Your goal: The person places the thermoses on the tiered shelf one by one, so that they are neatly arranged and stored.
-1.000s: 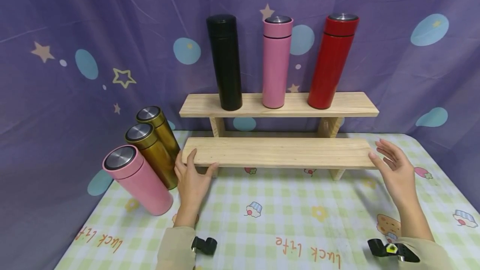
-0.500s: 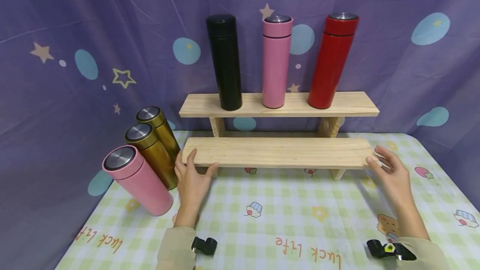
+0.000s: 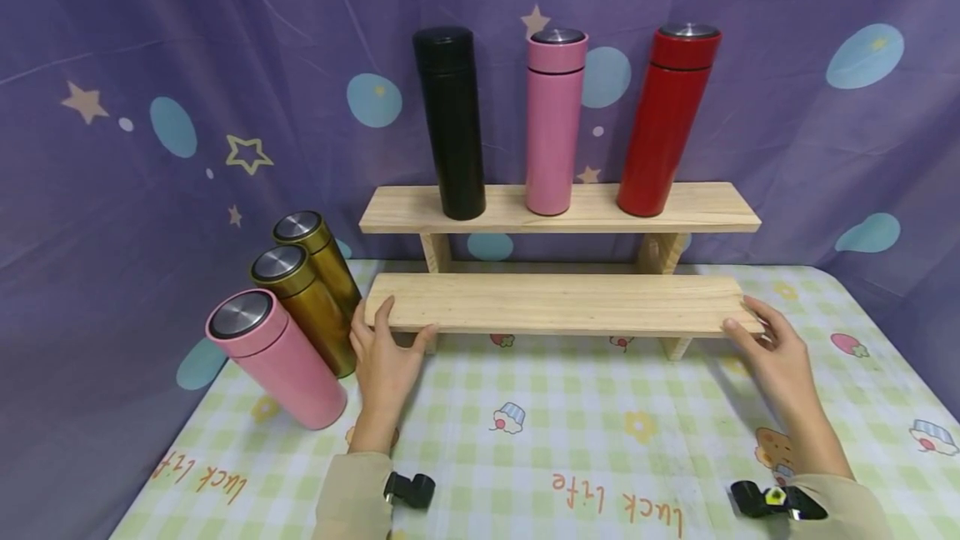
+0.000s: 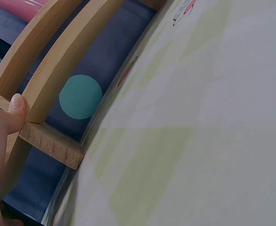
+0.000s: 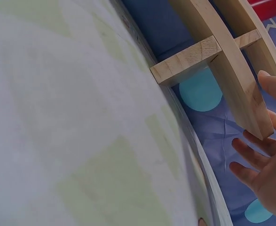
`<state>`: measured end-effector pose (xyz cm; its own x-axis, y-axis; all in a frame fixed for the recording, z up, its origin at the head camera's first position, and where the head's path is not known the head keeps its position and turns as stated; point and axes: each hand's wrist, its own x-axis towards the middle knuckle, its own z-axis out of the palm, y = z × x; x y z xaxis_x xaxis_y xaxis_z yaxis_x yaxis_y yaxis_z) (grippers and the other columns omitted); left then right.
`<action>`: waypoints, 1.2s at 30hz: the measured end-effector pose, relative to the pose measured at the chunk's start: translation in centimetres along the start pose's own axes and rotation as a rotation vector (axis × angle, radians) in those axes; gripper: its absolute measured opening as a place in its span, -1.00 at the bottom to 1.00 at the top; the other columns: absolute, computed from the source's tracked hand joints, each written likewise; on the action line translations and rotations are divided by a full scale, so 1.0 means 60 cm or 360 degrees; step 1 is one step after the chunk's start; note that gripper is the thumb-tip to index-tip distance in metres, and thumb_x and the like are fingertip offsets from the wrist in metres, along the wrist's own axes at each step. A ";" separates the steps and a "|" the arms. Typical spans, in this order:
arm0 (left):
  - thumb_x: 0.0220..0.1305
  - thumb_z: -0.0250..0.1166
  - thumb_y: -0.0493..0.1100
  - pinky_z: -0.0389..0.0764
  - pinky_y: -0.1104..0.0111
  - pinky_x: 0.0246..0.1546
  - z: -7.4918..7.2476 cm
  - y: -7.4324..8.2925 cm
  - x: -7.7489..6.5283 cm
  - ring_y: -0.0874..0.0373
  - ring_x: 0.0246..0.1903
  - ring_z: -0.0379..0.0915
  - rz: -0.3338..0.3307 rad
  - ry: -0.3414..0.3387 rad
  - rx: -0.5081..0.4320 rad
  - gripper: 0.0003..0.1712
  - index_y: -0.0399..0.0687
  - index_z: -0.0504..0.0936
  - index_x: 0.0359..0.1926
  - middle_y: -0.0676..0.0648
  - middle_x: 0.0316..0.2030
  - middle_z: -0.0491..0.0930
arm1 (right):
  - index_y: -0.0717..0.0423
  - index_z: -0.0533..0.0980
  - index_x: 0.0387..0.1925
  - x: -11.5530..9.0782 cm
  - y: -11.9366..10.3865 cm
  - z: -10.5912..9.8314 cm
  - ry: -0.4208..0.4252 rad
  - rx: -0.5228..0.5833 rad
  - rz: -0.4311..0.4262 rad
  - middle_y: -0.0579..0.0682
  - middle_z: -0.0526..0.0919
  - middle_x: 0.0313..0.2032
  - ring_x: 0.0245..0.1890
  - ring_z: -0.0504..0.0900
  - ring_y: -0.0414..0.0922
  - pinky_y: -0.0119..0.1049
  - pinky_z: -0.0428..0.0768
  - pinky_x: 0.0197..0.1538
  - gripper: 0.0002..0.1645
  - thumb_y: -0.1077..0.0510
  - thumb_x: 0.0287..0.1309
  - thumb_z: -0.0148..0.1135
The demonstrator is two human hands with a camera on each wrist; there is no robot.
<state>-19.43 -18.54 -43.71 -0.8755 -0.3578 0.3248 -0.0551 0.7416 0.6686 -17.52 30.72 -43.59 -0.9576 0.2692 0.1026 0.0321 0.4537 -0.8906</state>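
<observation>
I see the shelf (image 3: 555, 303) upright on the bench (image 3: 570, 440), three bottles (image 3: 553, 140) standing on its top. The left hand (image 3: 386, 367) grips the shelf's left end; the right hand (image 3: 782, 363) holds its right end.

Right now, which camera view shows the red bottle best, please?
The head view, where the red bottle shows whole. The right wrist view catches only part of it; the left wrist view, none.

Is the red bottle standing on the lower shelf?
No, the red bottle stands on the upper shelf, above and behind the lower shelf.
</observation>
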 end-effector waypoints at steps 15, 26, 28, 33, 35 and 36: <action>0.07 0.41 0.37 0.41 -0.18 -0.03 -0.002 0.000 -0.001 -0.19 0.44 -0.16 0.0008 0.0009 0.0010 0.00 0.08 0.30 0.44 -0.22 0.50 -0.12 | 0.01 0.00 0.56 0.000 -0.008 0.009 -0.0102 -0.0078 0.0021 0.33 -0.05 0.49 0.30 0.19 0.49 0.37 0.25 0.19 -0.04 -0.28 0.34 0.12; 0.05 0.39 0.41 0.42 -0.20 -0.06 -0.009 0.002 0.001 -0.19 0.45 -0.18 -0.0004 -0.0031 0.0026 0.03 0.11 0.29 0.45 -0.20 0.50 -0.14 | 0.00 0.04 0.55 0.003 -0.010 0.015 -0.0040 -0.0063 0.0045 0.25 0.01 0.50 0.35 0.23 0.32 0.13 0.31 0.28 -0.06 -0.26 0.33 0.14; 0.04 0.39 0.41 0.41 -0.21 -0.03 -0.009 0.002 0.002 -0.18 0.45 -0.19 -0.0009 -0.0042 0.0023 0.03 0.11 0.29 0.44 -0.19 0.50 -0.14 | 0.02 0.05 0.55 0.003 -0.010 0.016 -0.0029 -0.0068 0.0046 0.24 0.03 0.50 0.34 0.24 0.31 0.01 0.36 0.27 -0.06 -0.25 0.33 0.15; 0.04 0.39 0.42 0.41 -0.21 -0.03 -0.010 0.003 0.002 -0.19 0.46 -0.21 -0.0011 -0.0085 0.0024 0.05 0.09 0.27 0.46 -0.20 0.51 -0.17 | 0.04 0.06 0.54 0.003 -0.008 0.013 -0.0016 -0.0090 0.0054 0.25 0.07 0.48 0.33 0.26 0.30 -0.25 0.44 0.18 -0.06 -0.24 0.33 0.16; 0.04 0.38 0.43 0.43 -0.20 -0.05 -0.011 0.003 0.001 -0.18 0.46 -0.23 -0.0017 -0.0087 0.0019 0.07 0.08 0.26 0.47 -0.19 0.52 -0.18 | 0.04 0.07 0.54 0.005 -0.006 0.014 -0.0015 -0.0095 0.0051 0.25 0.09 0.48 0.33 0.27 0.28 -0.38 0.45 0.12 -0.06 -0.25 0.32 0.16; 0.04 0.38 0.43 0.43 -0.19 -0.05 -0.012 0.003 0.001 -0.18 0.46 -0.23 -0.0020 -0.0086 0.0016 0.08 0.08 0.25 0.47 -0.18 0.52 -0.19 | 0.03 0.08 0.54 0.006 -0.006 0.014 -0.0013 -0.0090 0.0049 0.25 0.10 0.48 0.32 0.28 0.27 -0.44 0.45 0.08 -0.06 -0.25 0.32 0.17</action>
<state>-19.15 -18.82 -43.10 -0.8994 -0.3363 0.2793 -0.0710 0.7428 0.6657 -18.11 29.92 -43.61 -0.9582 0.2769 0.0721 0.0771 0.4924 -0.8669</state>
